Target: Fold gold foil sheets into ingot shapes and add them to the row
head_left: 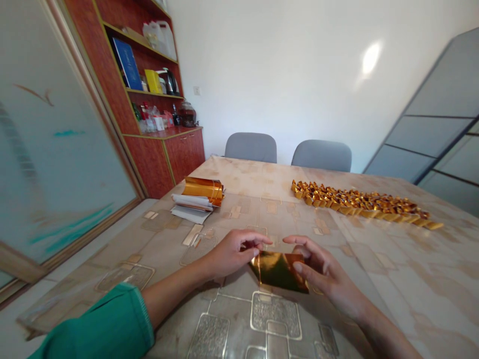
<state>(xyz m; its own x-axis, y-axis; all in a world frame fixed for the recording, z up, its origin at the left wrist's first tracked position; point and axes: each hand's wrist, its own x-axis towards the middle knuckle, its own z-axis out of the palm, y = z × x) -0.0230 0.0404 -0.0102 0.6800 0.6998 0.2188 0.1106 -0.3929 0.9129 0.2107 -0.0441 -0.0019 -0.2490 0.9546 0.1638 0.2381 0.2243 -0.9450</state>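
Holding a gold foil sheet (279, 271) by its two ends: my left hand (232, 254) pinches one end, my right hand (322, 264) curls over the other, and the hands stay apart with the sheet between them.

How should it be held?

Lightly, I'd say, at the edges and with the fingertips, because a hard press would likely crease foil this thin.

Which way does it lie?

Its long axis runs across me, dipping slightly to the right, with the gold face up. It's over the patterned table cover (374, 284), though I can't tell if it's touching.

What's around it?

My green sleeve (101, 321) is at the near left. Ahead on the left, curled gold foil (202, 188) sits on white paper (190, 205). Ahead on the right lies a long heap of folded gold-foil ingots (359, 202).
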